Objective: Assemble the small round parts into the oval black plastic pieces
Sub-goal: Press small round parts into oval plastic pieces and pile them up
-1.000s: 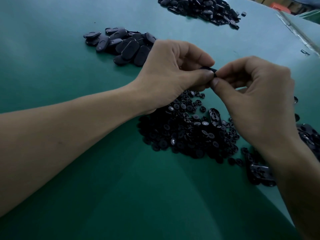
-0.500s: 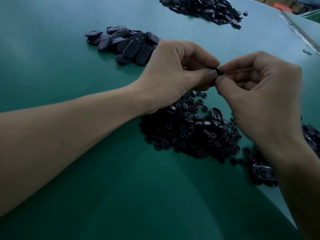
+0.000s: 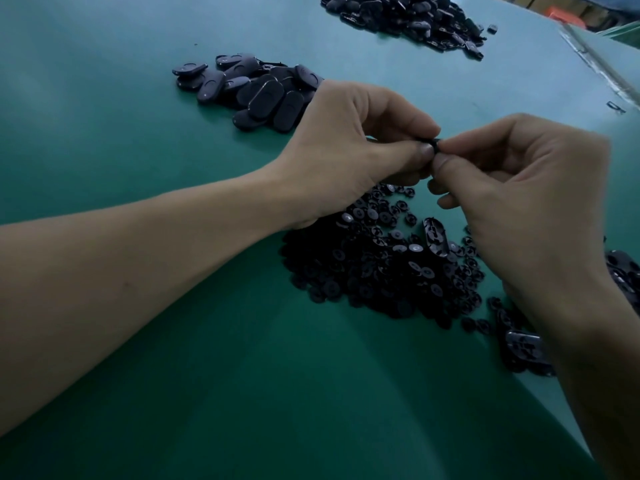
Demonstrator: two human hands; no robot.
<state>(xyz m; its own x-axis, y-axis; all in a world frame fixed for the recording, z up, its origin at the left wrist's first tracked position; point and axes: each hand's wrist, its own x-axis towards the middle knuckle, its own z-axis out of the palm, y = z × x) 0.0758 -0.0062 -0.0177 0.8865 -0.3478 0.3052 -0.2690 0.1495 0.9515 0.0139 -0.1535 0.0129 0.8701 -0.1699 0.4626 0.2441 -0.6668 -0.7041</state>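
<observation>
Your 2 thumb-and-forefinger pairs are clamped on 1 black piece (image 3: 435,144), held above the middle of the bench (image 3: 138,109). Your left hand (image 3: 346,150) grips it from the left and your right hand (image 3: 530,195) from the right, with the tips meeting. The piece's long axis is hidden. The round-parts pile (image 3: 381,268) lies directly beneath, and the oval pieces (image 3: 256,90) lie toward the far left.

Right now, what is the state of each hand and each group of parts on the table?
left hand: fingers curled, pinching the black part.
right hand: fingers curled, pinching the same part.
black part: held between both hands, mostly hidden.
round parts pile: loose on the table, below the hands.
oval pieces pile: loose, behind the left hand.
far pile: loose on the table.
single oval piece: hollow side up, on the round parts pile.
</observation>
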